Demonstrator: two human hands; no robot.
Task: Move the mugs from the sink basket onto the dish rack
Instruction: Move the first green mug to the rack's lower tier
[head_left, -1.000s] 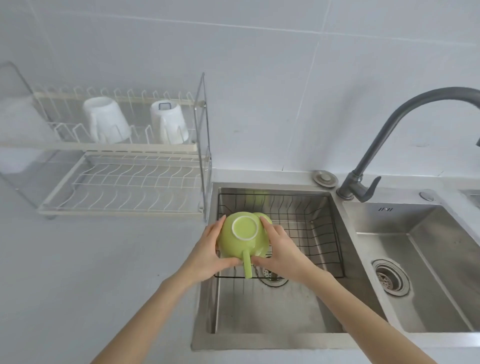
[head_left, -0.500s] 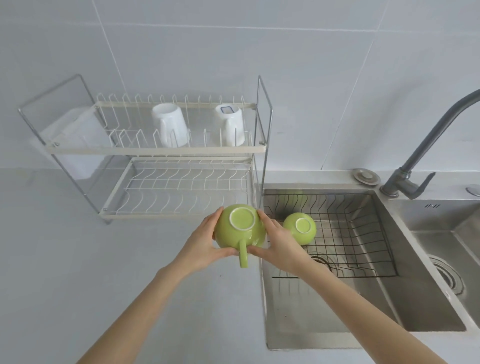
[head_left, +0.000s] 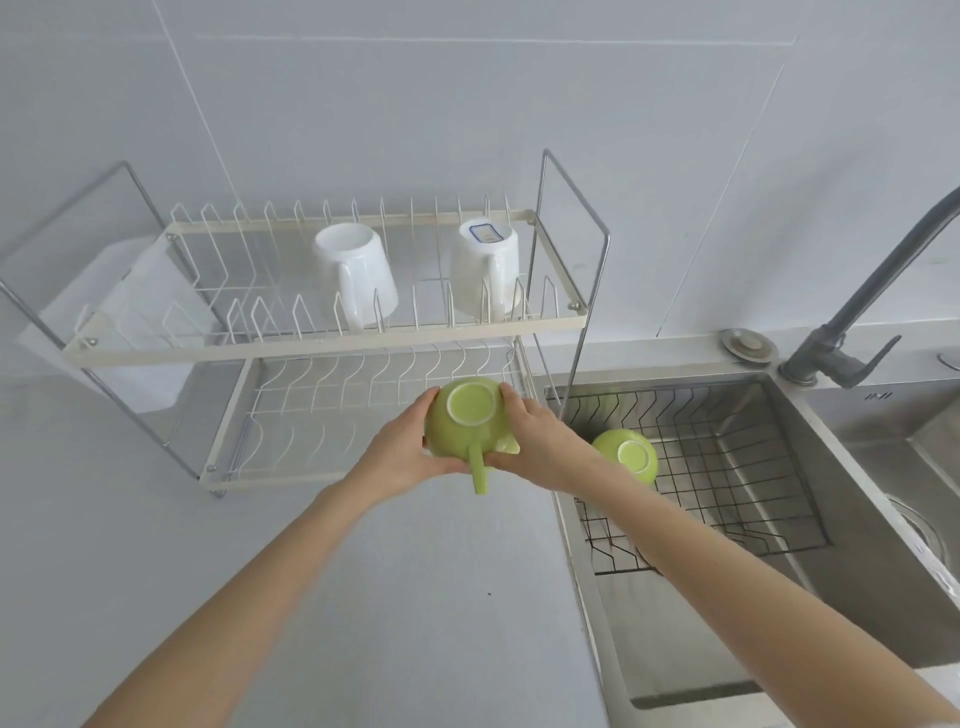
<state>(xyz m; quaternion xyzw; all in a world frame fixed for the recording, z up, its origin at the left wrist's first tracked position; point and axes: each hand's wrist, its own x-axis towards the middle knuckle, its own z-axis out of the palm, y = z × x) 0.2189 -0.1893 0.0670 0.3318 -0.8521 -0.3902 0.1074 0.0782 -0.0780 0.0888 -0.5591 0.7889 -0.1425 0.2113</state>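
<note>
Inside sink basket (head_left: 727, 499): one green mug (head_left: 626, 457), upside down.

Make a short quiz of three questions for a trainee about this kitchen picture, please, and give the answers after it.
1. True or false: the green mug held by the left hand and the right hand is upside down.
2. Where is the other green mug? A) upper shelf of the dish rack; B) in the sink basket; C) on the counter.
3. How many white mugs stand on the upper shelf?

Key:
1. True: its base faces up, and the handle points toward the person.
2. B.
3. Two: a left white mug and a right white mug, both inverted.
</note>
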